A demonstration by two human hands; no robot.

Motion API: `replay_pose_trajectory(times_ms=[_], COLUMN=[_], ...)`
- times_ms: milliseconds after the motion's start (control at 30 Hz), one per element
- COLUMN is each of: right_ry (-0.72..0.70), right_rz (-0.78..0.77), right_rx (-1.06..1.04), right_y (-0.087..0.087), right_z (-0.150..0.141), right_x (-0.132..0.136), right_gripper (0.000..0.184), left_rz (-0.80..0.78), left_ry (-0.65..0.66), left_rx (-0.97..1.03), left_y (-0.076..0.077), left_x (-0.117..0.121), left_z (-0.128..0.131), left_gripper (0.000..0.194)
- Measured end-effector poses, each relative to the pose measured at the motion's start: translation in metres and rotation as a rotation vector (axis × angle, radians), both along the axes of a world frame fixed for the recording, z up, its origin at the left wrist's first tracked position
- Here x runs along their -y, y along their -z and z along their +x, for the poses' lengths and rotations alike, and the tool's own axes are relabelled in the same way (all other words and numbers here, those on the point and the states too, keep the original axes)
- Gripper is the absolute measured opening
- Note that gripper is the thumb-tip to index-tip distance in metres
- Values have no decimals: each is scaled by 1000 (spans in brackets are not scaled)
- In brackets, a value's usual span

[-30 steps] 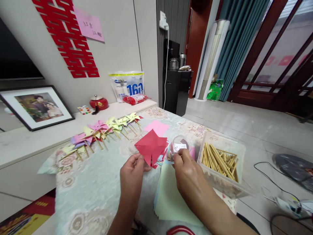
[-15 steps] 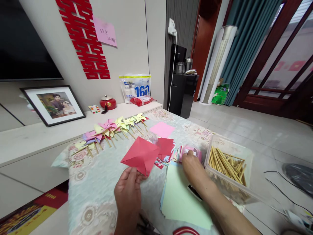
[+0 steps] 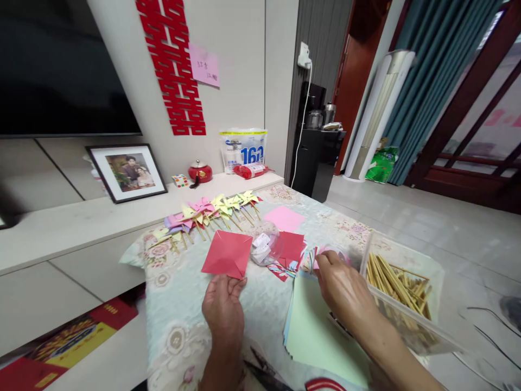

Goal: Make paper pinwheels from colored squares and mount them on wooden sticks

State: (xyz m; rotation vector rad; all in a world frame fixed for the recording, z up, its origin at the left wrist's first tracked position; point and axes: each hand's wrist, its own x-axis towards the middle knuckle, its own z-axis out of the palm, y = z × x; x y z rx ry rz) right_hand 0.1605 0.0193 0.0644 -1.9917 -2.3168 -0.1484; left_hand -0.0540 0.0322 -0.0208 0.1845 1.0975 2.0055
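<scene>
My left hand (image 3: 223, 304) pinches the lower corner of a red paper square (image 3: 228, 252) with cut or creased corners, held above the table. My right hand (image 3: 337, 277) reaches down with bent fingers at a pink round container (image 3: 344, 255). The fingertips are partly hidden, so what they pinch there cannot be made out. Between the hands stands a clear round plastic container (image 3: 264, 244) with a white label. Red paper (image 3: 292, 245) lies beside it over small striped paper strips (image 3: 280, 270). A stack of pale green sheets (image 3: 317, 326) lies under my right forearm.
Several finished paper pinwheels (image 3: 211, 209) on sticks lie along the table's far left edge. A clear plastic bin (image 3: 439, 277) holds bamboo sticks (image 3: 394, 279) at the right. Pink paper (image 3: 285, 218) lies farther back. Dark-bladed scissors (image 3: 264, 374) with a red handle (image 3: 323, 384) lie near the front.
The view has turned left. The red paper square in my left hand has tilted and moved away from the clear container, which shows more now. My right hand stays at the pink container.
</scene>
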Motion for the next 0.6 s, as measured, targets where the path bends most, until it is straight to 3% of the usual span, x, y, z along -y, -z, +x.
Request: replay_pose_trajectory(times_ms=[167,300,433,600], right_ry=[-253,-455,-450,-394], right_rz=[110,-77,-150,-129], right_rx=[-129,24,94,77], right_y=[-24,-30,-15,-11], right_z=[-35,-72,-91,-85], right_x=[-26,-63,-86,-94], right_gripper=[21,25,21,19], left_rz=[-75,-90,-92,-108], left_ry=[-93,-98,-102,-107], left_rx=[-41,-39,-26,-16], left_y=[11,18,19,18], left_x=[-12,-16,-18,-20], left_z=[-11,-14,-15,-14], left_gripper=[14,14,12,12])
